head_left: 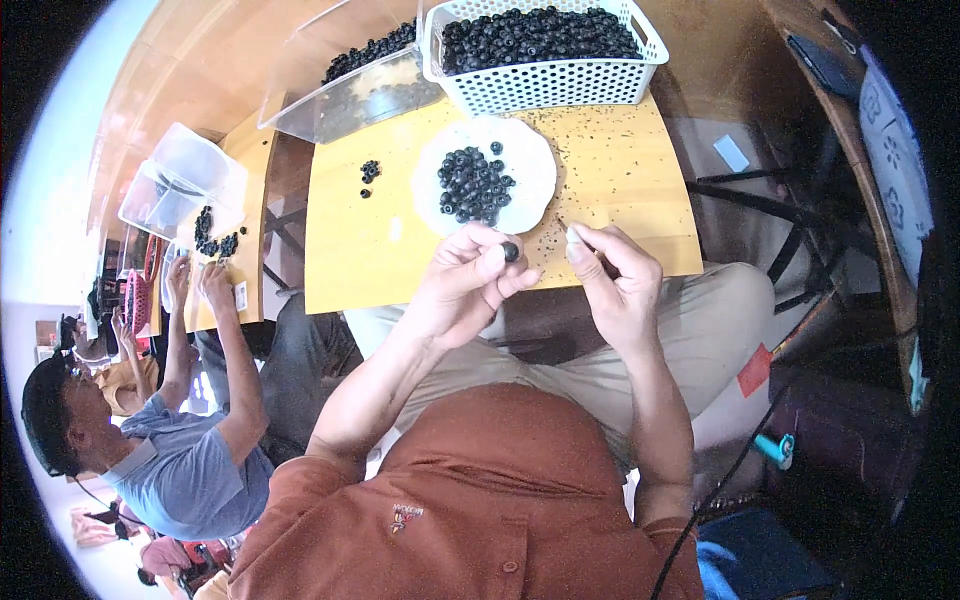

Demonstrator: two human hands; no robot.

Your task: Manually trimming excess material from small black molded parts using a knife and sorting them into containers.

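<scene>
Left hand (462,278): thumb and fingers clamped on one dark round bead (511,252), held above the table's near edge.
Right hand (622,285): just beside it, thumb and forefinger tips near each other; contact, or anything pinched, cannot be told.
White scalloped plate (535,185): beyond the hands, carrying piled dark beads (472,185); the left hand overlaps its near rim in view.
Yellow wooden table (340,245): dark debris specks (575,185) right of the plate, loose beads (369,173) left.
Far side: white perforated basket (550,88), full, beside a clear plastic bin (350,110), part-filled; both block the area behind.
Left neighbour: seated co-worker (200,465) in a dark cap.
</scene>
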